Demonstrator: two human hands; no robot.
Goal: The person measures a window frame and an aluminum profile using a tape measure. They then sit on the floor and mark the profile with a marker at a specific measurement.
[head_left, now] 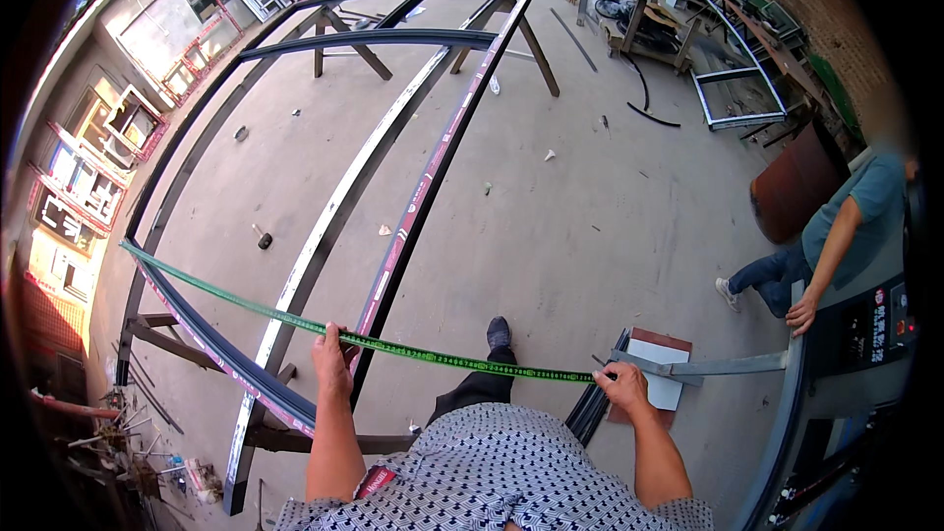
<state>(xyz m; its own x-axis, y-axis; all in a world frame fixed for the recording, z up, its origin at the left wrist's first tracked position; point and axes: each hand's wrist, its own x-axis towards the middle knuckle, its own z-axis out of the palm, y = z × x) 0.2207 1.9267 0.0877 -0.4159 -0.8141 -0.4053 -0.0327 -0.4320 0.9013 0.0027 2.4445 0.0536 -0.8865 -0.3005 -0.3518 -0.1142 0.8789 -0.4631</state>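
Observation:
A green tape measure (462, 362) with dark markings runs in front of me from right to left. My right hand (623, 389) pinches its right end; whether a case is in the palm cannot be made out. My left hand (332, 359) is closed around the tape near the frame's close corner. From there the tape slants on to the far left corner of a large dark metal frame (425, 199), partly covered in printed red film. Trestle legs (536, 54) hold the frame off the floor. Beneath it lies a long pale, scuffed beam (344, 187).
At the right a person (854, 221) rests a hand on a grey metal bar (742, 365) by a dark machine (870, 334). A rusty drum (798, 182) stands behind. A mallet (263, 237) lies on the floor under the frame. Dark profiles (590, 415) lie beside my right arm.

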